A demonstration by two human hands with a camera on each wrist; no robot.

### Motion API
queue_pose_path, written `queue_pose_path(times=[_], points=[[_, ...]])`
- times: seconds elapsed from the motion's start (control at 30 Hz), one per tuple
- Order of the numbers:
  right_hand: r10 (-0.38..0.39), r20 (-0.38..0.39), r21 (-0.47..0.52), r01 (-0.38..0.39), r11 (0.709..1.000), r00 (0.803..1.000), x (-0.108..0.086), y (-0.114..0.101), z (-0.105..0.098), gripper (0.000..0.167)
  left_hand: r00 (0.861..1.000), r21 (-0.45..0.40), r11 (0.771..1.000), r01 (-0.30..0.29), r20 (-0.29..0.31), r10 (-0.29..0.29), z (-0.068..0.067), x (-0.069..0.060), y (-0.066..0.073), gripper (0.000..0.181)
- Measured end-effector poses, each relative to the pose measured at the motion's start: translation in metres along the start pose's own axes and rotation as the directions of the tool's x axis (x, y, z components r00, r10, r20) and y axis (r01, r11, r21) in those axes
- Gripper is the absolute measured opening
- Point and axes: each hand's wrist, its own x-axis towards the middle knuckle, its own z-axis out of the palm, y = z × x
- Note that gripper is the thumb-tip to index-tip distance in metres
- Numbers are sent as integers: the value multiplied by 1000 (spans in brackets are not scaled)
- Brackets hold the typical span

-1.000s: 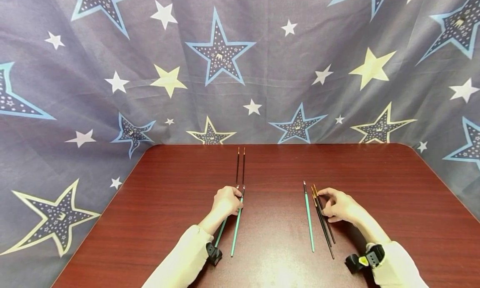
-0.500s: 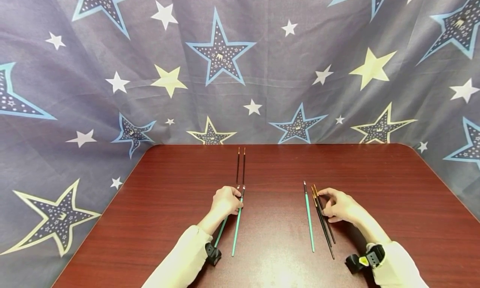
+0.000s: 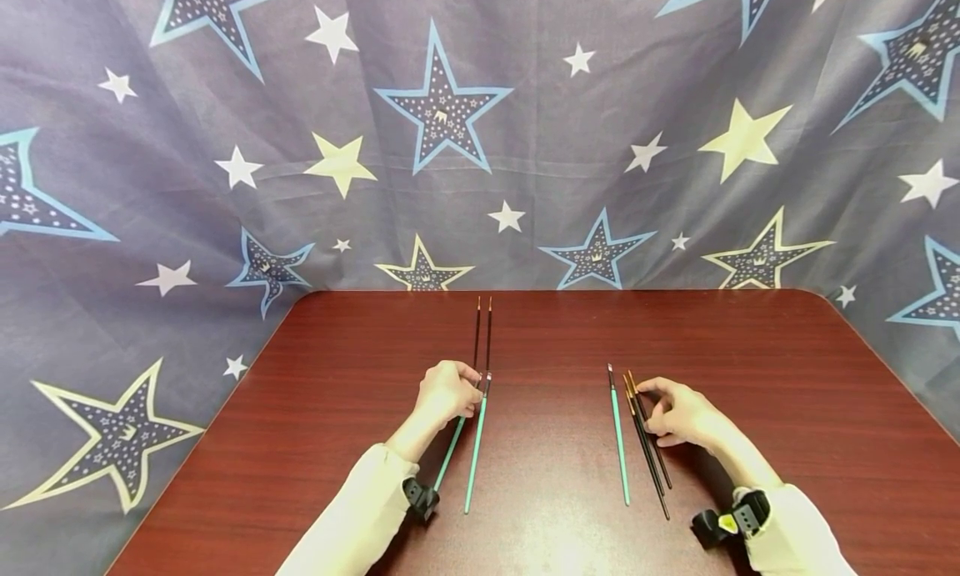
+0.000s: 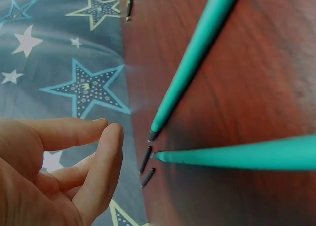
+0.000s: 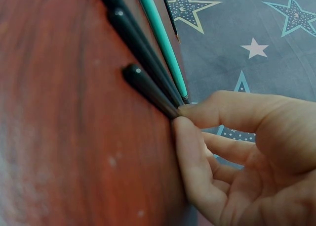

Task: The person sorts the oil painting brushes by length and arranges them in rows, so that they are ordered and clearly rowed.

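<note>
My left hand (image 3: pixel 448 391) hovers over two teal paintbrushes lying on the table, a left one (image 3: pixel 450 453) and a right one (image 3: pixel 476 453). In the left wrist view its thumb and index finger nearly meet, with nothing between them, apart from the brushes. My right hand (image 3: pixel 681 411) pinches a black paintbrush (image 5: pixel 148 90) between thumb and index finger. Beside that brush lie other black paintbrushes (image 3: pixel 647 447), close together with their handles towards me. Just left of them a third teal paintbrush (image 3: pixel 619 447) lies on the table.
Two thin black paintbrushes, one (image 3: pixel 476 334) left of the other (image 3: pixel 489 334), lie beyond the left teal ones, near the table's back edge. Behind the reddish-brown table (image 3: pixel 551 334) hangs a grey star-patterned cloth (image 3: pixel 525 101).
My left hand has moved slightly up and to the left, away from the teal paintbrushes. The right hand keeps its place at the black paintbrushes.
</note>
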Motion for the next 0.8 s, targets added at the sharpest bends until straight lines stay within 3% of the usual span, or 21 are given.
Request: queue_pose_path(times=[0.27,0.8], points=[[3,-8,-12,-3,1000,1000,0,0,0,54,1000,-42,999,-10,22,11,7,3,12,24],[9,-14,-5,-9,1000,1000,1,2,1,53,992,-34,996,-86,85,89,51,-3,47,24]])
